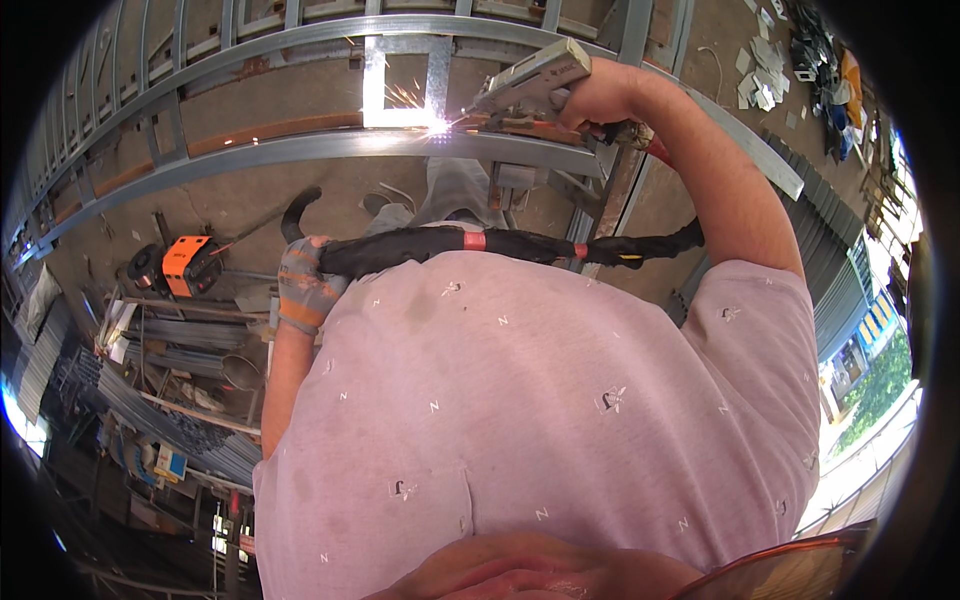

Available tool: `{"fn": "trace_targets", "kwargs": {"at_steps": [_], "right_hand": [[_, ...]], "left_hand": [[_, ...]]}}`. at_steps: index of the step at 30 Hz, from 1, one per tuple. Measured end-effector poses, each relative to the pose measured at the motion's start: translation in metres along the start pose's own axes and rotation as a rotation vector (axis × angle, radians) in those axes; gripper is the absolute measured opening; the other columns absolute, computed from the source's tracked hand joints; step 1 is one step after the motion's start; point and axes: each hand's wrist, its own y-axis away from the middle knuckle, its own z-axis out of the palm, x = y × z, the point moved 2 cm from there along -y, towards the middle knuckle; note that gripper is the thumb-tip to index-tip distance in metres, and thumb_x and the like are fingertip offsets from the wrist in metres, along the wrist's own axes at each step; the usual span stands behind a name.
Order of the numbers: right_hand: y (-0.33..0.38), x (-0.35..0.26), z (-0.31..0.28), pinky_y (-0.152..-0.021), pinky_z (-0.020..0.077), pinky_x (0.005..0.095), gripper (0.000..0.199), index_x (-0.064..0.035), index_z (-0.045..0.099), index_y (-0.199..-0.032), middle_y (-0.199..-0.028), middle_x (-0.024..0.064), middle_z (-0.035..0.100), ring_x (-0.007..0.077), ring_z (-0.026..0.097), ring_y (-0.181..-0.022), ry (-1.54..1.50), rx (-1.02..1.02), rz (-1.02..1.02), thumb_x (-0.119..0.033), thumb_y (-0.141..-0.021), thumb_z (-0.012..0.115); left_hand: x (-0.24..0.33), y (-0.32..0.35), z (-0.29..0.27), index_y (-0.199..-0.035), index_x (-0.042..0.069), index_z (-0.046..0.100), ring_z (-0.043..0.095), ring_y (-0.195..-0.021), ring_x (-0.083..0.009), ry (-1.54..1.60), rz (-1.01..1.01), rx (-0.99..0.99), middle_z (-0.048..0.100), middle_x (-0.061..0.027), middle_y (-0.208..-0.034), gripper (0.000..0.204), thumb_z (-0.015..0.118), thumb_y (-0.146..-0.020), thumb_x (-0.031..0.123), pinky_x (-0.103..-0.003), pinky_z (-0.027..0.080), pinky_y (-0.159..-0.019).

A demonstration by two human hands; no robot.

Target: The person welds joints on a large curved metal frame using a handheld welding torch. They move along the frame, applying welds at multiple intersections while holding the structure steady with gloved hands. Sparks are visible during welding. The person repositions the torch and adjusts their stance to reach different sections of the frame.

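Observation:
My bare right hand (608, 92) is wrapped round the grip of a pale handheld welding gun (535, 75), above the galvanized steel frame (500, 149). The gun's nozzle points down and left at a bright weld spot (440, 126), where sparks fly up. That glare sits where a short upright piece (438, 75) meets the long rail; the exact joint is washed out. In a grey and orange glove, my left hand (303, 283) closes round a thick black cable sheath (400, 251) with red tape bands. The sheath runs across my front toward my right arm.
An orange and black machine (190, 265) stands on the floor at left. Metal stock (190, 350) is stacked below it. Loose light offcuts (765, 75) lie at the far right, near corrugated sheets (825, 230). Barred steel framework (150, 60) extends across the far left.

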Motion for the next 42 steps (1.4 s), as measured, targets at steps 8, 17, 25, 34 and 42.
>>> {"fn": "trace_targets", "kwargs": {"at_steps": [8, 17, 25, 34, 42], "right_hand": [[0.007, 0.004, 0.002, -0.06, 0.0517, 0.0347, 0.019, -0.0018, 0.074, -0.079, -0.07, 0.004, 0.071, 0.0161, 0.066, -0.062, -0.049, -0.016, -0.01, -0.016, -0.075, 0.087], [0.06, 0.003, -0.017, -0.059, 0.0467, 0.0328, 0.019, -0.002, 0.075, -0.094, -0.075, 0.004, 0.068, 0.0148, 0.06, -0.06, -0.274, 0.168, -0.088, -0.011, -0.082, 0.085], [0.069, -0.097, 0.018, -0.051, 0.0416, 0.0293, 0.026, -0.0043, 0.076, -0.109, -0.072, 0.0017, 0.065, 0.0116, 0.055, -0.056, -0.449, 0.233, -0.256, -0.025, -0.096, 0.082], [0.006, -0.238, 0.068, -0.051, 0.0451, 0.0274, 0.035, -0.0066, 0.076, -0.116, -0.077, -0.0005, 0.067, 0.0085, 0.057, -0.059, -0.298, 0.245, -0.342, -0.037, -0.099, 0.079], [-0.06, -0.347, 0.083, -0.051, 0.0462, 0.0277, 0.037, -0.0088, 0.077, -0.108, -0.074, -0.0011, 0.063, 0.0077, 0.056, -0.06, -0.14, 0.141, -0.294, -0.044, -0.098, 0.079]], "left_hand": [[-0.001, -0.012, -0.008, -0.109, 0.007, 0.068, 0.067, -0.096, -0.0387, -0.03, 0.034, -0.041, 0.07, -0.0155, -0.101, 0.038, 0.076, -0.073, 0.013, -0.048, 0.054, -0.089], [-0.049, -0.003, -0.017, -0.111, 0.007, 0.069, 0.067, -0.099, -0.0384, 0.084, -0.014, -0.015, 0.071, -0.0152, -0.104, 0.041, 0.078, -0.072, 0.016, -0.045, 0.054, -0.09], [-0.09, -0.013, -0.062, -0.105, 0.01, 0.071, 0.069, -0.091, -0.0381, 0.149, 0.052, 0.067, 0.073, -0.0144, -0.097, 0.033, 0.078, -0.074, 0.019, -0.044, 0.056, -0.081], [-0.174, 0.018, -0.135, -0.106, 0.006, 0.07, 0.07, -0.091, -0.0393, 0.153, 0.084, 0.149, 0.073, -0.0161, -0.098, 0.034, 0.076, -0.074, 0.013, -0.044, 0.057, -0.08], [-0.206, 0.034, -0.16, -0.109, 0.006, 0.068, 0.069, -0.093, -0.0401, 0.067, 0.084, 0.194, 0.072, -0.0171, -0.101, 0.036, 0.077, -0.074, 0.013, -0.046, 0.057, -0.083]]}}
